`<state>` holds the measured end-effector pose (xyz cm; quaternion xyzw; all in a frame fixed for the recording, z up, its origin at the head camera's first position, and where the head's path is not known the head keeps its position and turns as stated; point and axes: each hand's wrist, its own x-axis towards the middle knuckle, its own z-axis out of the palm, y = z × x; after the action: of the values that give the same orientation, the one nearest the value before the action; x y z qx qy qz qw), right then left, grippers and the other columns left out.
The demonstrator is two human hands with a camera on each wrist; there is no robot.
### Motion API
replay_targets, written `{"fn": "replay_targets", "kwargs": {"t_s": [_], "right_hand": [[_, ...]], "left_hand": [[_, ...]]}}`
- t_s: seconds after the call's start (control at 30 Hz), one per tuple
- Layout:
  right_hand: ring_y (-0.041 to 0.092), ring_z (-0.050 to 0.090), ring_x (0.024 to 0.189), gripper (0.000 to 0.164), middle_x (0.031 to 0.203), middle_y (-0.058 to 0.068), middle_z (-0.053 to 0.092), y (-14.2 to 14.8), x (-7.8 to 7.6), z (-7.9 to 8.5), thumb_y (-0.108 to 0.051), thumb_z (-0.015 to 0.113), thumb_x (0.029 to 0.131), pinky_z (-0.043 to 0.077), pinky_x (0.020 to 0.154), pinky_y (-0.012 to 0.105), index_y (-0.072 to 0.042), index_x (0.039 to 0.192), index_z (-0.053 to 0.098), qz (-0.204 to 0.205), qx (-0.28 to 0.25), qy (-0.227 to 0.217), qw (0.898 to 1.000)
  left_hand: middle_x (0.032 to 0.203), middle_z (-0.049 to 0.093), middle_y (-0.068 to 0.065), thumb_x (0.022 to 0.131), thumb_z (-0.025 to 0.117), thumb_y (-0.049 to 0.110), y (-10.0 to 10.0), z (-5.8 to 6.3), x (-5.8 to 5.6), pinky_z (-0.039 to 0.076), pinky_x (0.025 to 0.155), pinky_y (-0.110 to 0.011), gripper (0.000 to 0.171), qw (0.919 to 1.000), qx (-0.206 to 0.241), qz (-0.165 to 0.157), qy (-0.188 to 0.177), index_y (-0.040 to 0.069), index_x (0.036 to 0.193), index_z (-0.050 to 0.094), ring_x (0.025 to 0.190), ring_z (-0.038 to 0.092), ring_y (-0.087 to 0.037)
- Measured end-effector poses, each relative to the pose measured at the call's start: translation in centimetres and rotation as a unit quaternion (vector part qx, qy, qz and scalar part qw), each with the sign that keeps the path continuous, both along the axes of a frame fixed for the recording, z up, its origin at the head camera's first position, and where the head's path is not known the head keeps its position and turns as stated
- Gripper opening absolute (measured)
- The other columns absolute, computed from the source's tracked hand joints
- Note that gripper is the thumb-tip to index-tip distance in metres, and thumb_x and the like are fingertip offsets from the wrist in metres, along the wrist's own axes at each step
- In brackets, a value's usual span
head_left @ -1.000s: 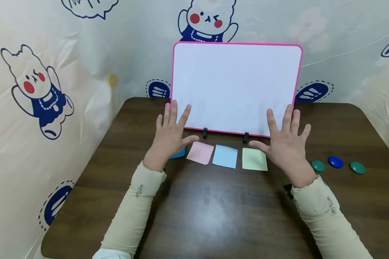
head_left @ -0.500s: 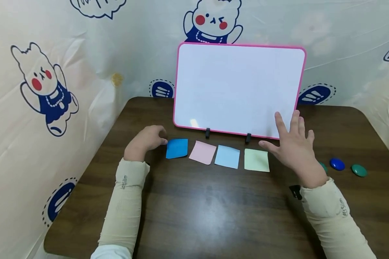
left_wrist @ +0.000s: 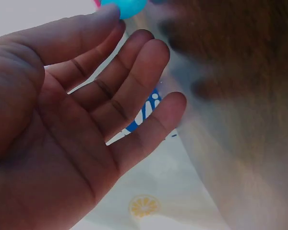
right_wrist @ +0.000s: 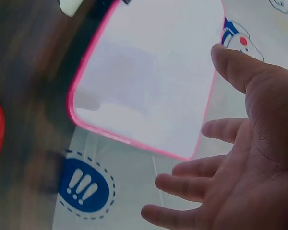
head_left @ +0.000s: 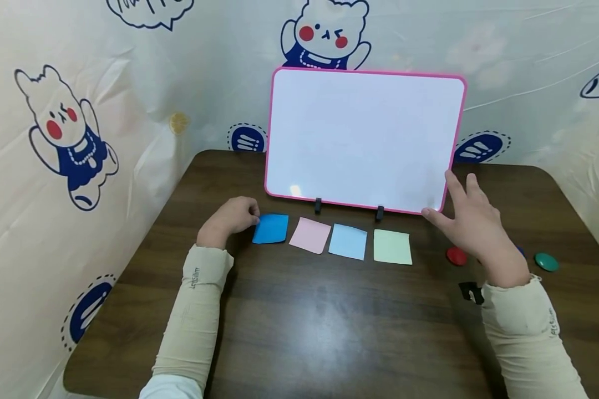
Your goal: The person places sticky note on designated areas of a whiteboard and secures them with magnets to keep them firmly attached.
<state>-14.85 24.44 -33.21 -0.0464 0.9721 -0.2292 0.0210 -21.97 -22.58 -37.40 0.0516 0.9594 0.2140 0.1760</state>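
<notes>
At the left end of a row of square paper notes, my left hand (head_left: 233,217) pinches the corner of the dark blue sticky note (head_left: 271,229) between thumb and index finger. In the left wrist view the note (left_wrist: 130,6) shows at the thumb tip, and the other fingers (left_wrist: 151,60) are loosely bent. My right hand (head_left: 479,233) holds nothing, its fingers spread by the lower right corner of a pink-framed whiteboard (head_left: 364,138). The right wrist view shows that palm and the board's corner. Rightward lie a pink note (head_left: 310,235), a light blue note (head_left: 348,242) and a green note (head_left: 392,247).
The whiteboard stands on black clips (head_left: 380,213) at the table's back. A red round magnet (head_left: 456,256) and a green one (head_left: 546,262) lie by my right hand; a blue one (head_left: 521,251) is mostly hidden behind it. A printed cloth (head_left: 145,72) hangs behind the wooden table (head_left: 299,332).
My left hand has left the whiteboard's front, moving left and down to the dark blue note. My right hand has shifted right and lower, uncovering the red magnet.
</notes>
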Motion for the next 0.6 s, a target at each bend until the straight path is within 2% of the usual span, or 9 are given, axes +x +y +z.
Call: {"fn": "replay_targets", "kwargs": {"t_s": [0.27,0.4,0.6], "right_hand": [[0.057,0.003,0.145,0.094,0.16,0.037,-0.001,1.5,0.5,0.5,-0.052,0.055,0.1,0.017,0.102,0.079,-0.002,0.161,0.004,0.009,-0.009,-0.021,1.0],[0.056,0.009,0.145,0.092,0.159,0.038,0.007,1.8,1.0,0.1,-0.053,0.054,0.1,0.019,0.104,0.077,-0.001,0.161,0.009,0.017,-0.006,-0.032,0.999],[0.059,0.015,0.142,0.087,0.158,0.038,0.009,2.4,2.3,-0.9,-0.056,0.053,0.1,0.021,0.102,0.078,0.002,0.158,0.024,0.014,0.001,-0.07,0.997]], "left_hand": [[0.098,0.06,-0.012,0.102,0.057,0.014,0.0,-0.4,-0.3,0.05,0.079,-0.041,0.009,0.9999,0.006,0.001,0.012,0.008,0.102,0.064,0.093,0.055,-0.03],[0.097,0.059,-0.012,0.101,0.055,0.015,-0.1,-0.4,-0.2,0.049,0.077,-0.04,0.011,0.9997,0.013,0.005,0.02,0.008,0.101,0.063,0.091,0.055,-0.03],[0.096,0.059,-0.013,0.101,0.053,0.015,-0.3,-0.2,-0.3,0.05,0.075,-0.04,0.012,0.9994,0.023,0.01,0.022,0.007,0.102,0.061,0.091,0.054,-0.031]]}}
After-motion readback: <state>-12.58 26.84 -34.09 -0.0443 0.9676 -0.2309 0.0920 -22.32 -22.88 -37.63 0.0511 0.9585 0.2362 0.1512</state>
